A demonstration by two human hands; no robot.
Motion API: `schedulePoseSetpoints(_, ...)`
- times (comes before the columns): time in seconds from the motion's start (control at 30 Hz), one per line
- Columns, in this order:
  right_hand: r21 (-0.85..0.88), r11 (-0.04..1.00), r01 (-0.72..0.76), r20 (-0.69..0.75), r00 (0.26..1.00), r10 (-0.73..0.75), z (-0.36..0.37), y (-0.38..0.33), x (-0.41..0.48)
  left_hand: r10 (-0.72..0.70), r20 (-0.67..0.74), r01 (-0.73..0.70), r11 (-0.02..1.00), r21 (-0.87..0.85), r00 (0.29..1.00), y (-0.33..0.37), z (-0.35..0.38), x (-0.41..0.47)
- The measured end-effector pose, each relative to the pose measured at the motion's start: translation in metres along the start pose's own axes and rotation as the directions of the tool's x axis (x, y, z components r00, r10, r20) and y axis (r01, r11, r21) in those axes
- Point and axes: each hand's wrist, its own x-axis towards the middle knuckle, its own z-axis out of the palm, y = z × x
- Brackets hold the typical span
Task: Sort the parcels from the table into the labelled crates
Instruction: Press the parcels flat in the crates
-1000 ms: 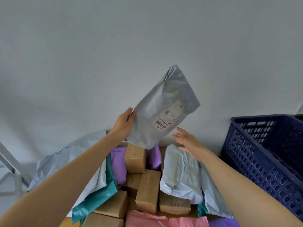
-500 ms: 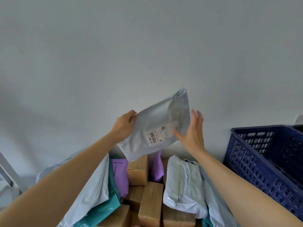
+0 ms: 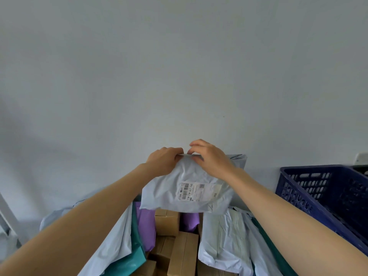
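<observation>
A grey poly mailer (image 3: 169, 194) with a white barcode label (image 3: 196, 191) hangs in front of the wall, label facing me and lying sideways. My left hand (image 3: 163, 162) pinches its top edge at the left. My right hand (image 3: 211, 158) grips the same edge just to the right, the two hands almost touching. Below lies the parcel pile: brown cardboard boxes (image 3: 180, 248), purple mailers (image 3: 146, 226), a teal mailer (image 3: 131, 261) and pale grey mailers (image 3: 225, 242).
A dark blue slotted crate (image 3: 322, 190) stands at the right, close to my right forearm; its label is not visible. A white metal frame (image 3: 8, 220) shows at the far left. A plain pale wall fills the upper view.
The grey mailer has turned from tilted upright to hanging flat and lower. My right hand went from open beside it to gripping its top edge next to my left hand.
</observation>
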Motion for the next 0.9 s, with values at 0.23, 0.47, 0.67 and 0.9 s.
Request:
schedulePoseSetpoints(0.23, 0.063, 0.988, -0.139, 0.011, 0.99, 0.138, -0.01, 0.003, 0.006, -0.145, -0.017, 0.144, 0.987, -0.073, 0.989, -0.017, -0.011, 0.001)
schedulePoseSetpoints(0.47, 0.128, 0.966, -0.225, -0.102, 0.966, 0.238, -0.039, 0.021, 0.014, -0.513, -0.149, 0.413, 0.804, -0.427, 0.845, -0.063, -0.001, -0.018)
schedulePoseSetpoints(0.67, 0.394, 0.898, -0.194, -0.242, 0.921, 0.305, -0.072, 0.019, 0.021, -0.58, 0.287, 0.564, 0.378, -0.734, 0.762, -0.065, 0.044, -0.035)
schedulePoseSetpoints(0.9, 0.742, 0.651, -0.162, -0.245, 0.837, 0.489, -0.09, 0.012, 0.021, -0.297, 0.43, 0.434, -0.057, -0.899, 0.853, -0.039, 0.06, -0.03)
